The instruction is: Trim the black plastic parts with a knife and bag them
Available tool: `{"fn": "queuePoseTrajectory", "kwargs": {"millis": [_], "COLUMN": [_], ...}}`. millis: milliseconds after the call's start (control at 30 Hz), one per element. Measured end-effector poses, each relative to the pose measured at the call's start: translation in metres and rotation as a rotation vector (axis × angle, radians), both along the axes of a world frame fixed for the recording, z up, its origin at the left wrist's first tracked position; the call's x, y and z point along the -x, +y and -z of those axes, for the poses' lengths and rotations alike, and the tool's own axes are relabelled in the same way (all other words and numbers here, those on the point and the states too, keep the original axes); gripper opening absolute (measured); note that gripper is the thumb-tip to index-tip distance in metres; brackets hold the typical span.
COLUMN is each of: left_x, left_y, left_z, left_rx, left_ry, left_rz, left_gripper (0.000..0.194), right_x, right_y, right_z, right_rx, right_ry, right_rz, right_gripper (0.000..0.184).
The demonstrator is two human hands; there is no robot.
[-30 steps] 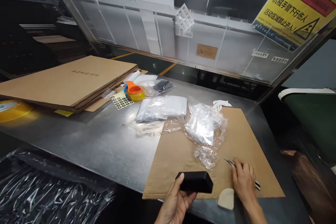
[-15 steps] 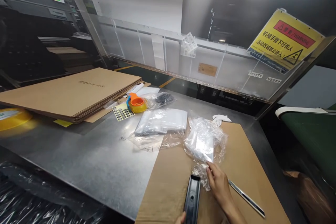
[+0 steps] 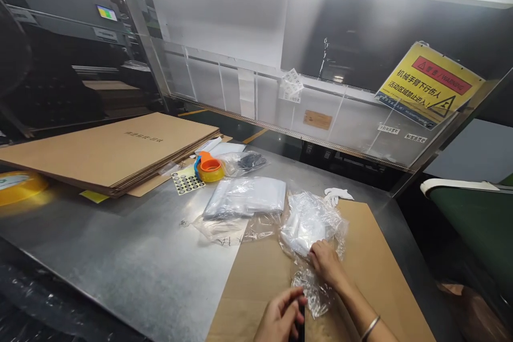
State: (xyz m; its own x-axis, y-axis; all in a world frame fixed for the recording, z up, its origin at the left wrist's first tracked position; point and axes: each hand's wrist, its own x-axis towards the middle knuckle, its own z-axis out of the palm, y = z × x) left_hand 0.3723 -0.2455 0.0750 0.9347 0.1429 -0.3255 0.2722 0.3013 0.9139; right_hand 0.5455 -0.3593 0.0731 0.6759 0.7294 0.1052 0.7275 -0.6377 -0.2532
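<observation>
On the cardboard sheet (image 3: pixel 372 256), my right hand (image 3: pixel 326 263) has its fingers pinched at the lower edge of a clear plastic bag packet (image 3: pixel 308 219). Below that packet lies crumpled clear film (image 3: pixel 315 291), beside my right wrist. My left hand (image 3: pixel 280 316) is at the bottom of the view, its fingers loosely bent and apart. A black plastic part (image 3: pixel 297 323) shows beneath and beside those fingers, mostly covered by them. Whether the left hand still touches it is unclear. The utility knife is out of sight.
Another stack of clear bags (image 3: pixel 248 196) lies left of the packet. Behind it are an orange tape dispenser (image 3: pixel 210 167), a sticker sheet (image 3: pixel 188 180) and a cardboard stack (image 3: pixel 116 149). A white glove (image 3: pixel 337 195) lies at the back. A clear panel crosses behind the table.
My right hand has left the utility knife and moved left and up to the bag packet. My left hand has lowered the black part and shifted over it. The view has tilted upward.
</observation>
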Motion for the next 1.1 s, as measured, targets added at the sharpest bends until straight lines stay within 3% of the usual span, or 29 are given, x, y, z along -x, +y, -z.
{"fn": "queuePoseTrajectory", "kwargs": {"millis": [67, 167, 300, 500, 633, 800, 967, 1100], "left_x": [-0.023, -0.053, -0.075, -0.085, -0.092, -0.097, -0.091, -0.092], "left_y": [0.003, 0.004, -0.003, -0.013, -0.018, -0.02, -0.019, -0.021], "left_z": [-0.008, -0.02, -0.025, -0.021, -0.019, -0.026, -0.039, -0.04], "left_rx": [-0.306, -0.613, -0.908, -1.221, -1.33, -1.375, -1.32, -1.226], "left_ry": [-0.131, -0.255, -0.271, -0.21, -0.187, -0.205, -0.325, -0.364], "left_rz": [0.008, 0.081, 0.192, 0.259, 0.267, 0.231, 0.16, 0.126], "left_gripper": [0.043, 0.053, 0.064, 0.061, 0.05, 0.055, 0.041, 0.034], "right_x": [-0.008, -0.018, -0.028, -0.048, -0.058, -0.053, -0.041, -0.038], "right_y": [-0.003, -0.007, -0.013, -0.02, -0.022, -0.032, -0.034, -0.025], "right_z": [0.005, 0.011, 0.014, 0.011, 0.005, -0.009, -0.012, -0.007], "right_rx": [-0.036, -0.104, -0.226, -0.35, -0.419, -0.491, -0.549, -0.586], "right_ry": [0.053, 0.147, 0.281, 0.467, 0.592, 0.649, 0.576, 0.553], "right_rz": [0.004, 0.01, 0.033, 0.146, 0.211, 0.23, 0.257, 0.291], "right_gripper": [0.017, 0.019, 0.021, 0.022, 0.025, 0.023, 0.02, 0.02]}}
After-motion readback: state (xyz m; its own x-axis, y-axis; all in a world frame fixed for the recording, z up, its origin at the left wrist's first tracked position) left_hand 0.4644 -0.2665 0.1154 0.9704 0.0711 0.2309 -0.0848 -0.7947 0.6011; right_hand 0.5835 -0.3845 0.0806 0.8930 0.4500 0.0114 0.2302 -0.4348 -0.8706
